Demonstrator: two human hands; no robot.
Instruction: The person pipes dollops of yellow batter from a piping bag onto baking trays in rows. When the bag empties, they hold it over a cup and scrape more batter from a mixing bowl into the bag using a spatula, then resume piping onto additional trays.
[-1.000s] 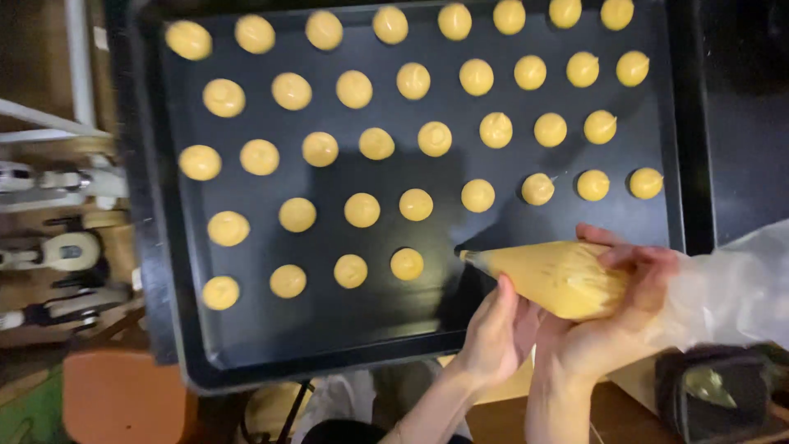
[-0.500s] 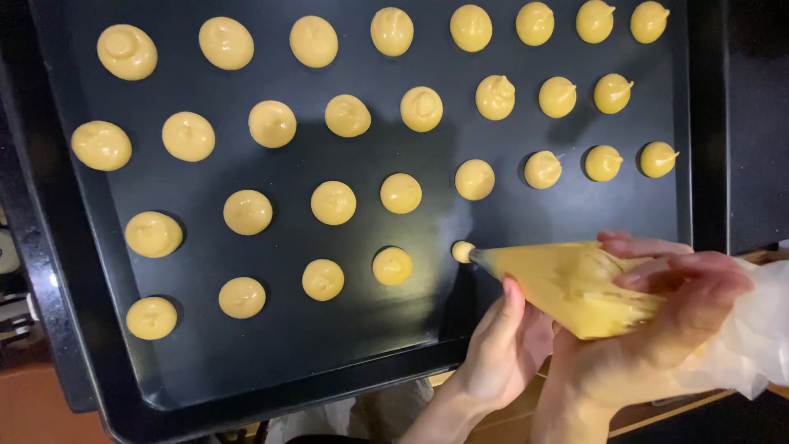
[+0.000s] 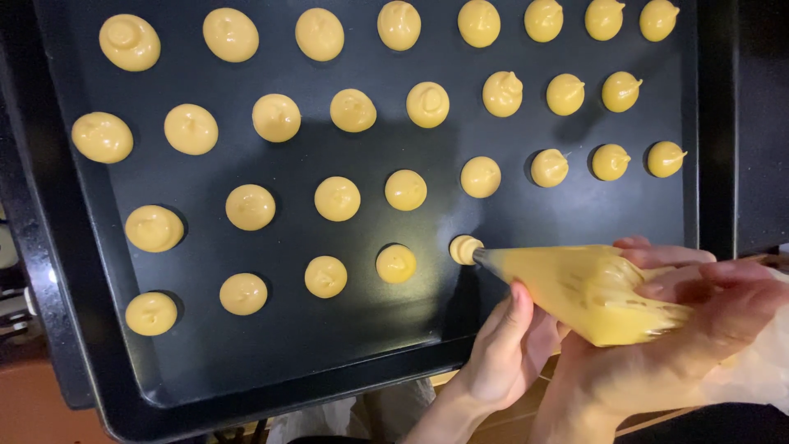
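A clear piping bag (image 3: 588,289) full of yellow batter lies almost flat over the near right part of a black baking tray (image 3: 271,353). Its tip touches a small fresh mound of batter (image 3: 464,248) in the nearest row. My right hand (image 3: 694,329) squeezes the wide back end of the bag. Under the front of the bag, my left hand (image 3: 505,349) props it with the thumb and fingers against its side. Several rows of round yellow batter mounds (image 3: 337,198) cover the tray.
Bare black tray surface lies to the right of the newest mound and along the near edge. The tray's raised rim (image 3: 713,123) runs down the right side. A wooden surface (image 3: 33,407) shows at the lower left, beneath the tray.
The camera has come closer to the tray. The bag's tip stays at the same spot in the nearest row, where the new mound has grown larger.
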